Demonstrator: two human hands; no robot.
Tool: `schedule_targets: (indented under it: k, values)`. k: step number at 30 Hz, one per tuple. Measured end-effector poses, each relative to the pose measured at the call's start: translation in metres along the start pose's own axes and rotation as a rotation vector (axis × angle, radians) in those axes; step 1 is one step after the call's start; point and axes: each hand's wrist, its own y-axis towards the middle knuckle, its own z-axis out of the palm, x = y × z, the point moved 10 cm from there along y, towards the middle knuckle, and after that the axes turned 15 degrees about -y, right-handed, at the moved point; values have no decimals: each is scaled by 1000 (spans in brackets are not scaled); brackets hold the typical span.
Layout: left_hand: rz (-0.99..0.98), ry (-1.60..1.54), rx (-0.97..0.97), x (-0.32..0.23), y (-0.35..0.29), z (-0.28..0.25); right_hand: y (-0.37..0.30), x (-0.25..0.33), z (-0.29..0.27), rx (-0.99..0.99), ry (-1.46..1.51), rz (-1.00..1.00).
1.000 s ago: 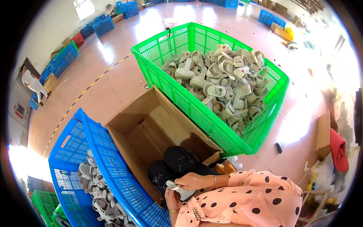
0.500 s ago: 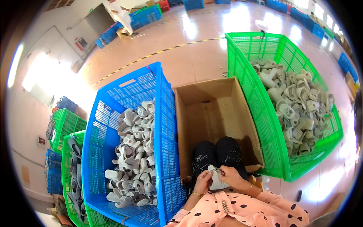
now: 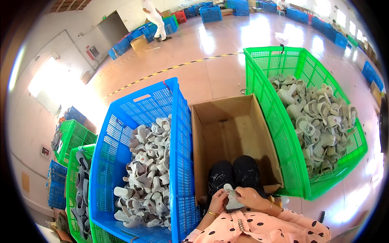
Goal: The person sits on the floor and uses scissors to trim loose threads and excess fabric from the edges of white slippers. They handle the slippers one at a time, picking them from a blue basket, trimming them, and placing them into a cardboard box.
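Close in front of my body, my left hand (image 3: 219,201) and my right hand (image 3: 249,197) both grip one small pale grey slipper (image 3: 233,203). The left fingers pinch its left edge, while the right fingers close on its upper right side. Something small and thin seems to be at the right fingertips, too small to make out. Below the hands are my knees in dark trousers (image 3: 234,172), at the near end of a cardboard box (image 3: 227,133). Similar grey slippers (image 3: 146,170) lie heaped in the blue crate (image 3: 175,162) on my left.
A green crate (image 3: 279,121) on my right holds a heap of beige-grey slippers (image 3: 320,121). More green crates (image 3: 75,137) stand at far left, one with darker slippers (image 3: 82,190). Yellow-black tape (image 3: 170,68) crosses the floor. Beyond it a person in white (image 3: 156,20) walks near stacked blue crates.
The view has tilted up slightly, so everything sits lower in the picture. Both hands stay on the slipper, held a little differently. The distant person has moved to the right.
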Motion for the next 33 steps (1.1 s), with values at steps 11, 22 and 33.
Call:
schedule_targets:
  k: [11,22,33]
  values:
    - [6,31,14,1,-7,0,0,-1,16,107,-25,-57]
    - [26,190,87,5,-11,-8,-15,6,12,-119,-93,15]
    - [-142,7,118,13,-25,-17,-24,-35,21,-248,269,345]
